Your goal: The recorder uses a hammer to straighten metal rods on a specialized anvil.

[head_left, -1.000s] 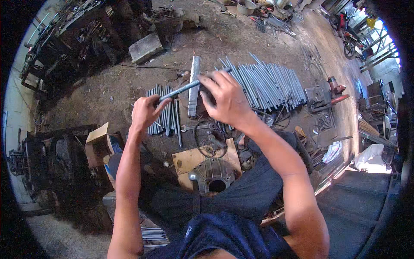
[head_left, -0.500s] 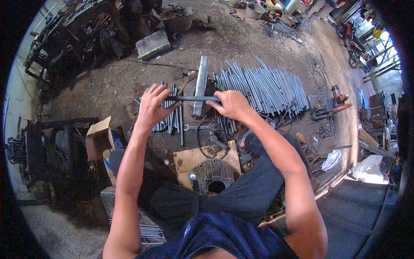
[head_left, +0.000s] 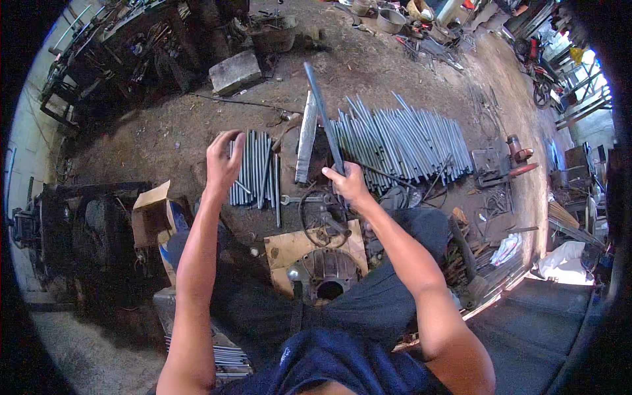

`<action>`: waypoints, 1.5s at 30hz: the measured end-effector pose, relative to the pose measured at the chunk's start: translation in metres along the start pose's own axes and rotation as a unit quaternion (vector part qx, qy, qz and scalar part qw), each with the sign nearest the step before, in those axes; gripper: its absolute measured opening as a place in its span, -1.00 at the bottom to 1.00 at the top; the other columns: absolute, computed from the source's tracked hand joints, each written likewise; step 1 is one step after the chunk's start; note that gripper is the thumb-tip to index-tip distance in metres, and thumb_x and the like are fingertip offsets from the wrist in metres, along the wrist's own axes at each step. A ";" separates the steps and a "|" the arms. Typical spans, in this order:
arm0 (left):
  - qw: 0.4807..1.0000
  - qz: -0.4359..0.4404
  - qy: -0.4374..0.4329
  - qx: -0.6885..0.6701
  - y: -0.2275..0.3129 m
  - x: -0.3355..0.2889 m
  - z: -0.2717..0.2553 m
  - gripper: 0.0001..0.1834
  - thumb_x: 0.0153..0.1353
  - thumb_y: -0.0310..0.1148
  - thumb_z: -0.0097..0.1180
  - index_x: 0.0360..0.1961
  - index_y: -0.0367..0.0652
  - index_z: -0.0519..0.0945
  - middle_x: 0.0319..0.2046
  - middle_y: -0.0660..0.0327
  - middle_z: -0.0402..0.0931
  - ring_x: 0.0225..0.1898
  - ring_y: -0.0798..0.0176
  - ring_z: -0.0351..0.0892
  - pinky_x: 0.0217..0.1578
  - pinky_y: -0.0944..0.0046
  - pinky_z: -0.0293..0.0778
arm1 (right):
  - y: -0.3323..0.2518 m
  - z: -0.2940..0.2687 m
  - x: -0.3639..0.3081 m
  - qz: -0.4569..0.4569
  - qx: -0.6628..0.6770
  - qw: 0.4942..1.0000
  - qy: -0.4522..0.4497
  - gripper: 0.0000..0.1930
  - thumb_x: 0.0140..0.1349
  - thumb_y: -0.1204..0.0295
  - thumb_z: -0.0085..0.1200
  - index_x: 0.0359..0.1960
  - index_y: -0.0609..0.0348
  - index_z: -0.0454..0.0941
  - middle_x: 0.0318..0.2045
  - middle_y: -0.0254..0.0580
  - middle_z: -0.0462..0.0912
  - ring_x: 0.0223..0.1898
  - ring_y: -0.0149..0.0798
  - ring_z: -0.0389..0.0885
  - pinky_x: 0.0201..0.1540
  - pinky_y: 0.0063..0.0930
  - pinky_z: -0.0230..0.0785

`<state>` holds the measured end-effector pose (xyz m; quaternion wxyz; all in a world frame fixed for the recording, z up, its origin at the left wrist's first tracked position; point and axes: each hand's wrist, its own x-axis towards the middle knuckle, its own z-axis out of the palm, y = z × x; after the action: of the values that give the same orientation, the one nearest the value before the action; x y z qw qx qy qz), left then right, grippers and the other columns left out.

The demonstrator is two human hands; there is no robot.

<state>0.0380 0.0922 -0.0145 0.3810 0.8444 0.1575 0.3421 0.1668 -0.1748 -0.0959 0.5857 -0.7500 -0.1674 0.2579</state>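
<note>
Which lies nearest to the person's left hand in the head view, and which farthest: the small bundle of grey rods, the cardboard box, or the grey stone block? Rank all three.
From the left hand:
1. Small bundle of grey rods: just to its right, under the fingers.
2. Cardboard box: lower left of the hand.
3. Grey stone block: well above it, on the dirt floor.

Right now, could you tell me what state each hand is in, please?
Left hand: open, empty, over the small row of grey rods.
Right hand: closed on a long grey rod.
</note>
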 end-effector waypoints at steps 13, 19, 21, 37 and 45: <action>0.908 -0.243 -0.241 -0.242 0.018 -0.008 0.049 -0.43 0.31 -0.01 -0.12 0.00 -0.39 0.48 -0.09 0.13 0.51 0.01 0.33 0.39 0.10 0.36 0.21 | -0.032 0.062 -0.038 0.023 0.114 0.987 -0.114 -0.79 0.01 0.49 0.21 -0.49 0.11 0.35 -0.66 -0.47 0.34 -0.71 -0.55 0.24 -0.70 -0.62 0.08; 0.894 -0.263 -0.192 -0.308 0.012 -0.014 0.058 -0.60 0.21 -0.18 0.09 -0.15 -0.37 0.54 -0.29 0.23 0.55 -0.22 0.40 0.49 -0.15 0.40 0.37 | -0.018 0.073 -0.039 0.039 0.026 0.989 -0.138 -0.80 -0.07 0.43 0.21 -0.43 0.26 0.49 -0.51 -0.33 0.54 -0.53 -0.42 0.43 -0.39 -0.46 0.32; 0.905 -0.284 -0.157 -0.277 -0.003 -0.020 0.060 -0.65 0.20 -0.22 0.11 -0.19 -0.33 0.56 -0.34 0.26 0.55 -0.30 0.43 0.51 -0.26 0.41 0.41 | -0.042 0.076 -0.046 0.029 0.031 0.980 -0.192 -0.72 -0.06 0.42 0.22 -0.31 0.29 0.50 -0.44 -0.29 0.57 -0.46 -0.41 0.47 -0.32 -0.47 0.35; 0.971 -0.116 -0.201 -0.063 0.022 -0.035 0.059 -0.61 0.14 -0.34 0.16 -0.11 -0.45 0.51 -0.39 0.05 0.62 -0.35 0.39 0.56 -0.32 0.37 0.46 | -0.067 0.003 0.009 0.041 0.214 0.969 -0.117 -0.72 0.19 0.29 0.06 -0.14 0.20 0.50 -0.33 -0.30 0.59 -0.37 -0.43 0.56 -0.29 -0.57 0.38; 0.965 0.019 -0.256 -0.055 0.033 -0.044 0.061 -0.68 0.12 -0.35 0.18 -0.15 -0.34 0.55 -0.47 -0.01 0.53 -0.56 0.24 0.51 -0.48 0.25 0.40 | -0.066 -0.003 0.014 -0.006 0.153 0.988 -0.032 -0.73 0.20 0.26 0.07 -0.45 0.24 0.59 -0.60 -0.33 0.54 -0.62 -0.46 0.47 -0.54 -0.58 0.29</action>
<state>0.0491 0.0146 -0.0387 0.4475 0.8845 0.0195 0.1304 0.1832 -0.1520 -0.0344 0.6892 -0.6423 -0.1488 0.3005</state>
